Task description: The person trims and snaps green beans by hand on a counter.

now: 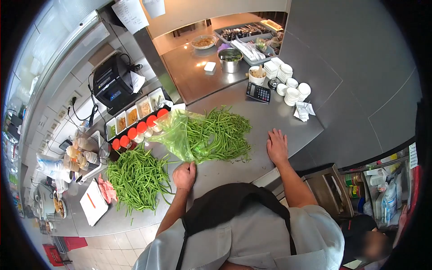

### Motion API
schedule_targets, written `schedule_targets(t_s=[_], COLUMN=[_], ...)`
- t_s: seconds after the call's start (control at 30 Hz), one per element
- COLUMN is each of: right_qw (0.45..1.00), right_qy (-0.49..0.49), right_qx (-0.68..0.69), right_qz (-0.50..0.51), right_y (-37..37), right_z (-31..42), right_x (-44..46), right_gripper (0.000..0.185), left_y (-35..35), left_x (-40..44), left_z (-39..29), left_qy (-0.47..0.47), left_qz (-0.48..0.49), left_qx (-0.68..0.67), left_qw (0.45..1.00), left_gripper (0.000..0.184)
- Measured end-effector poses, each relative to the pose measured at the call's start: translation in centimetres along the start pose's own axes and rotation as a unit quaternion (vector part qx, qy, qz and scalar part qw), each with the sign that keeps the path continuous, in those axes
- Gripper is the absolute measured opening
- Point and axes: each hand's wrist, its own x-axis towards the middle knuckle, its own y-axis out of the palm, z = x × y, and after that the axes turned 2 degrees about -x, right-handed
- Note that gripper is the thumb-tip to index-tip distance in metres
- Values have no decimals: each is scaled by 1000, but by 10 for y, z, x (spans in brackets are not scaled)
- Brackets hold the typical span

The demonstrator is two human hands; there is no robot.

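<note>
My left hand [184, 176] is closed in a fist on the steel counter, near its front edge; nothing shows in it. Just past the fist, the lower end of a clear plastic bag [173, 135] lies against a spread pile of green beans [225, 132]. A second, heaped pile of green beans [138, 177] is to the left of my fist. My right hand [277, 145] rests flat on the counter, fingers stretched out and holding nothing, to the right of the spread pile. Small bean scraps [245, 157] lie between that pile and my right hand.
Red-lidded jars [141, 128] and food trays [132, 115] line the back left, below a black printer [112, 84]. A notepad [93, 202] lies left. Back right are a calculator [258, 92], stacked white cups [292, 94] and a metal pot [230, 63]. Another person [360, 229] is at lower right.
</note>
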Motion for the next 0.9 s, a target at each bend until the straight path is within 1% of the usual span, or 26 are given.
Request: schedule_targets(t_s=[0.2,0.33,0.5,0.7,0.9], right_qw=[1000,1000,996,997,993], right_qy=[7,-15,-63,-65,-114], right_qx=[3,21,59,45,24], right_qz=[-10,-6,15,26,-37], right_y=[4,1,-9,-20,-12], right_z=[0,-6,-32,-51,-54], right_x=[1,4,0,6,4], right_gripper=[48,47,47,45,42], left_y=[0,-2,0,2,10], left_x=[1,-1,-26,-64,-68], left_z=[-4,-7,-16,-47,-59], left_qy=[-3,-12,-50,-83,-96], left_qz=[-18,-23,-22,-26,-47], left_qx=[2,-5,0,30,78], left_qw=[1000,1000,998,996,991], left_gripper=[40,40,39,37,36])
